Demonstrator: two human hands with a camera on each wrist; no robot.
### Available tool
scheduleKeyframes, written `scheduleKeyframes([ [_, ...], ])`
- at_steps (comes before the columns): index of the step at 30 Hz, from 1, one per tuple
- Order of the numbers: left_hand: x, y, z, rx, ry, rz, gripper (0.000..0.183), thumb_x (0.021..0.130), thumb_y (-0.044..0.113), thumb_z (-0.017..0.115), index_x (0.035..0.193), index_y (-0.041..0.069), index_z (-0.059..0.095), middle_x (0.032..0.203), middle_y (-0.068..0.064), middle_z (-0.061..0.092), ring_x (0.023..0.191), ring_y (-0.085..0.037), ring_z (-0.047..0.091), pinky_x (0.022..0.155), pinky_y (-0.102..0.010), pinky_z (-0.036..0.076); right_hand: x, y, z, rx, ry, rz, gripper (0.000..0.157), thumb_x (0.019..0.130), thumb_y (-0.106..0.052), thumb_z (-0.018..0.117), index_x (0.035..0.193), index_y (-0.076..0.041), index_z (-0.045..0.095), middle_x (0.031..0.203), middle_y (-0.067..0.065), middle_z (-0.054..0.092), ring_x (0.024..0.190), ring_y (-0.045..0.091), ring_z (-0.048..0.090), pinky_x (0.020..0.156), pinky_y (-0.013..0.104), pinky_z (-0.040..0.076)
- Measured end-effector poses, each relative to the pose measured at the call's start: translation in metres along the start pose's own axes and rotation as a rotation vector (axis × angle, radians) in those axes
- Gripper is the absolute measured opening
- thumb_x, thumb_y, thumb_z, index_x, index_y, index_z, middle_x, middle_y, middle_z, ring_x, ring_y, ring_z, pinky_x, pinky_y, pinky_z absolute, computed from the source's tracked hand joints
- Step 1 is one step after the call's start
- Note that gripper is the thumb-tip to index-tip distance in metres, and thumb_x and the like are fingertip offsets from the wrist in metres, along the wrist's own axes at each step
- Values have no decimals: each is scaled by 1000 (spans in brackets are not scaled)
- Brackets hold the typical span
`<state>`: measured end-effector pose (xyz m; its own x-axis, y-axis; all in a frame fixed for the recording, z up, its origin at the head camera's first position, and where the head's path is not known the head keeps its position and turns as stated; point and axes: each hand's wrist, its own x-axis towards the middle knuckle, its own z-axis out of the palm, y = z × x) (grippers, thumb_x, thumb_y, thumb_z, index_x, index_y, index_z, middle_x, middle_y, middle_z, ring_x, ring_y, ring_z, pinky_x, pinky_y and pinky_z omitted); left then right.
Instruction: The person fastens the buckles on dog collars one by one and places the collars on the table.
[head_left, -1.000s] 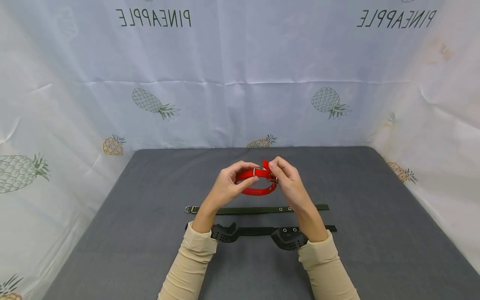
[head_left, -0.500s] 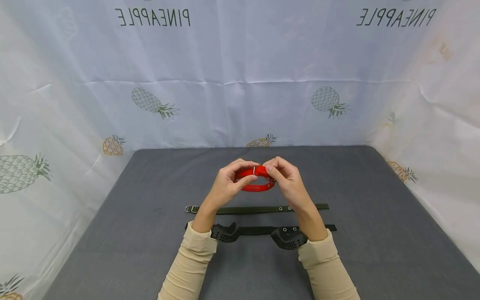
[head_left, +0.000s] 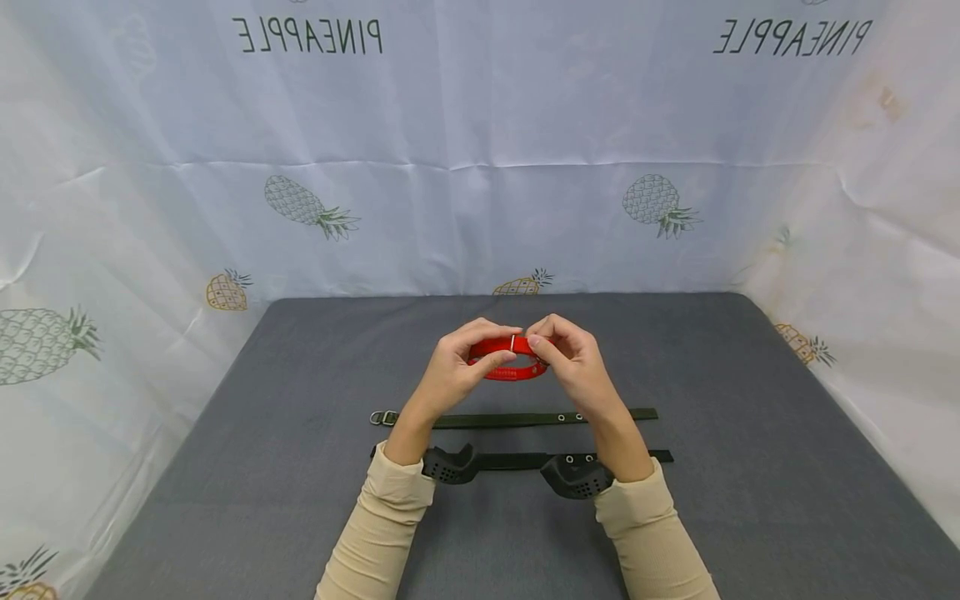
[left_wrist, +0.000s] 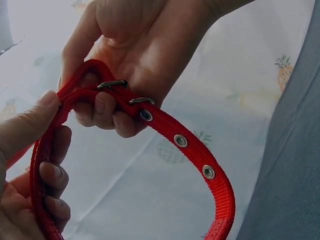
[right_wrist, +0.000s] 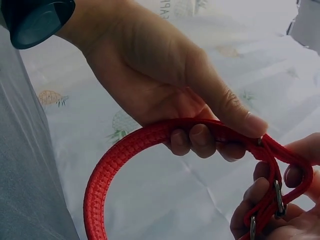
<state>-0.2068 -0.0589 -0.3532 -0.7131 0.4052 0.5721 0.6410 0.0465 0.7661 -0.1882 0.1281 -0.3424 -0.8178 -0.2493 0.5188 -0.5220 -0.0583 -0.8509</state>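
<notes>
A red padded collar (head_left: 510,374) is held up in a loop above the table by both hands. My left hand (head_left: 453,367) grips its band, the thumb pressed on the strap beside a small folded bend in the left wrist view. My right hand (head_left: 581,371) pinches the strap at the buckle end, fingers curled behind it. Between the hands in that view show a metal buckle (left_wrist: 112,84) and a second metal ring (left_wrist: 142,100). Several eyelets (left_wrist: 181,140) run along the strap. The right wrist view shows the quilted lining (right_wrist: 97,192).
A dark green collar (head_left: 487,421) with a D-ring and eyelets lies straight across the grey table (head_left: 247,467). Nearer lies a black collar (head_left: 513,462), partly hidden by the wrists and their black cameras (head_left: 450,465). A white pineapple-print curtain (head_left: 480,225) stands behind.
The red strap end that stood up by the right hand is folded down, with the right thumb over it. The loop has risen slightly; the collars on the table have not moved.
</notes>
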Motion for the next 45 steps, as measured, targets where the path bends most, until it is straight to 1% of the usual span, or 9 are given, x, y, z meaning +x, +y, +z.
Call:
scheduleKeyframes([
  [4,0,0,1,4,-6,16,29,85,1,69,113,-4,68,101,-20,67,86,-4,62,73,-22,57,0,2,0,-3,-4,4,18,95,-1,54,78,4,51,83,-10,57,71,8,52,63,25,46],
  [9,0,-2,1,-12,-2,11,33,88,16,69,114,-4,67,102,-20,67,84,-3,62,70,-21,56,0,1,-5,12,-31,89,9,97,-5,54,88,-8,54,84,-11,57,75,8,53,68,24,47],
  [12,-1,-3,0,-32,12,4,36,89,20,68,115,-5,67,102,-21,67,81,-2,60,68,-19,54,-1,-1,-15,58,-90,165,6,100,-11,48,102,-14,53,91,-12,60,82,8,56,78,20,50],
  [16,0,-2,-4,-60,23,-14,33,89,13,68,117,-6,65,104,-23,65,79,-1,60,68,-22,54,0,1,-28,111,-207,221,17,103,-18,42,116,-17,55,104,-9,61,91,9,58,87,20,49],
  [21,-1,-1,-6,-65,3,-56,32,89,7,67,118,-6,64,106,-24,65,80,0,62,73,-27,58,1,4,-33,91,-277,260,19,103,-22,45,110,-16,62,92,-6,61,83,16,55,80,25,49],
  [26,-3,0,-5,-69,-13,-71,30,88,2,67,117,-5,63,105,-23,64,80,-1,62,74,-30,58,1,6,-30,67,-254,256,15,102,-21,49,103,-18,64,84,-5,60,76,14,53,75,26,48],
  [30,-3,0,-5,-61,-22,-73,30,87,0,66,116,-5,63,104,-23,64,78,-2,61,72,-25,56,0,7,-27,61,-220,233,13,100,-20,52,98,-23,65,80,-7,59,74,13,52,71,25,47],
  [39,-2,1,-6,-55,-70,-45,28,87,-1,67,114,-6,63,104,-25,65,78,-37,61,70,-37,58,0,5,-22,22,-184,196,12,97,-14,56,89,-21,62,72,-4,50,64,15,45,62,29,43],
  [45,-2,3,-9,-52,-43,-50,28,86,-1,67,114,-7,63,102,-26,65,75,-7,64,69,-32,58,-1,7,-30,30,-222,266,14,101,-24,51,102,-19,65,82,-8,61,76,12,55,76,25,50],
])
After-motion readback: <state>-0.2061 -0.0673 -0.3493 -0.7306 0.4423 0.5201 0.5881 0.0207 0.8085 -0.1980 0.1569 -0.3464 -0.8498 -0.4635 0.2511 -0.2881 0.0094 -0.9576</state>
